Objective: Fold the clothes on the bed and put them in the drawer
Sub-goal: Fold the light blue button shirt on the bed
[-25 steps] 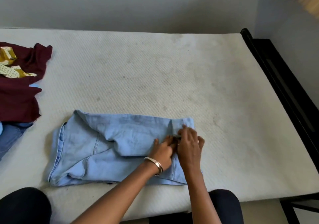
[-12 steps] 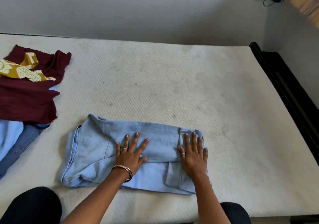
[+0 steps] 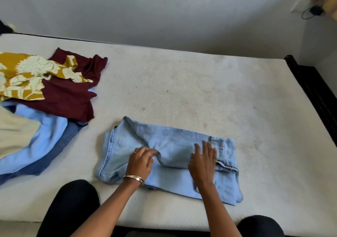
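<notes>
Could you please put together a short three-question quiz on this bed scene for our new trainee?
1. True or false: the right hand lies flat with straight fingers on the light blue jeans.
2. What is the left hand doing? A) resting on the maroon shirt B) gathering a crease in the jeans with curled fingers C) hanging off the mattress
3. Which garment lies on top of the maroon shirt in the pile at the left?

Key:
1. True.
2. B.
3. The mustard patterned cloth.
</notes>
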`<action>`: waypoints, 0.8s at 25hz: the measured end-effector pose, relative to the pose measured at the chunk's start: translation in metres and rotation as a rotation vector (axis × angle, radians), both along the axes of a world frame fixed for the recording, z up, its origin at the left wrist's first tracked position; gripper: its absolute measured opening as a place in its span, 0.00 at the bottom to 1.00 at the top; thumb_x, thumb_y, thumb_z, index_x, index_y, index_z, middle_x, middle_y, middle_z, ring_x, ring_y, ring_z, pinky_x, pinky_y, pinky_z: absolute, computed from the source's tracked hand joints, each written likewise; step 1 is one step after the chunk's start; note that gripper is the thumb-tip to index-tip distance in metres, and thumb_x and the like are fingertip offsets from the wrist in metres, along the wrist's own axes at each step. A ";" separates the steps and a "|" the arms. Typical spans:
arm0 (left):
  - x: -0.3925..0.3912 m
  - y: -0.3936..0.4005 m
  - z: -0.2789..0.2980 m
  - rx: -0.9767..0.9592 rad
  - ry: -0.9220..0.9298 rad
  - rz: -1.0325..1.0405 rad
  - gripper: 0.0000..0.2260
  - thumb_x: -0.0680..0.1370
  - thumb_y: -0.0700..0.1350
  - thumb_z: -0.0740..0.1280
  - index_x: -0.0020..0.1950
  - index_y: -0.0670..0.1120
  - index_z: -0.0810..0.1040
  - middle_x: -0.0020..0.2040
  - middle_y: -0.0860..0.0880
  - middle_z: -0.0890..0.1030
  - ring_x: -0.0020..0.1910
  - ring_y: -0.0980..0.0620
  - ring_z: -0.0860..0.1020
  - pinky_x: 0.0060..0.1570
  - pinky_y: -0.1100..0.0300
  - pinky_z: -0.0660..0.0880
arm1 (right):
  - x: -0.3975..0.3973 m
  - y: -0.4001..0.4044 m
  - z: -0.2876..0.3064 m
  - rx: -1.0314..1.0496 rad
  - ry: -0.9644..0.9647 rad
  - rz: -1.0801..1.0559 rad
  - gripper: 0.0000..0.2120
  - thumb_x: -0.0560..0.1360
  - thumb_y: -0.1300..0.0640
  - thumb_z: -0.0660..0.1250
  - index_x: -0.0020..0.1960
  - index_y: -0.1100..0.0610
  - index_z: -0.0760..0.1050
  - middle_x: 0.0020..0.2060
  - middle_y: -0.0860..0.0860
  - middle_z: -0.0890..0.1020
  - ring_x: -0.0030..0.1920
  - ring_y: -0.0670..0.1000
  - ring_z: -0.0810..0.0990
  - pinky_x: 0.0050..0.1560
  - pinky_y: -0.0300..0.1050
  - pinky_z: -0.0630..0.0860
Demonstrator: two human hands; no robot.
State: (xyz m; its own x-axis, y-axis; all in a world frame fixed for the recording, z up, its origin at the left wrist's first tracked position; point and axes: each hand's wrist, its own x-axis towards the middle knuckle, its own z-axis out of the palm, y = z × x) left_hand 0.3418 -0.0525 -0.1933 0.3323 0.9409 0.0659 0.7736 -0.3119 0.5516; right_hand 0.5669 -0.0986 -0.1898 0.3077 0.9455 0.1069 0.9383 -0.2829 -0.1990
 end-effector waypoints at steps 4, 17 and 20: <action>-0.037 0.047 0.019 0.097 -0.015 0.322 0.15 0.72 0.40 0.66 0.57 0.42 0.80 0.51 0.41 0.79 0.47 0.36 0.77 0.48 0.45 0.76 | -0.077 0.045 0.021 0.120 0.257 0.251 0.11 0.70 0.64 0.72 0.52 0.60 0.81 0.45 0.56 0.84 0.47 0.60 0.82 0.45 0.53 0.78; -0.076 0.170 0.012 -0.125 0.679 0.189 0.15 0.78 0.59 0.61 0.53 0.54 0.82 0.63 0.51 0.72 0.67 0.47 0.64 0.69 0.36 0.50 | -0.108 0.082 -0.038 -0.202 0.119 0.301 0.32 0.80 0.36 0.43 0.81 0.47 0.45 0.80 0.47 0.45 0.79 0.56 0.41 0.78 0.58 0.43; -0.058 0.143 0.002 0.314 0.542 0.313 0.11 0.73 0.49 0.68 0.54 0.48 0.77 0.59 0.45 0.77 0.59 0.44 0.75 0.62 0.39 0.65 | -0.104 0.081 -0.041 -0.351 0.055 0.311 0.37 0.74 0.28 0.32 0.78 0.43 0.30 0.76 0.41 0.30 0.76 0.53 0.27 0.74 0.57 0.28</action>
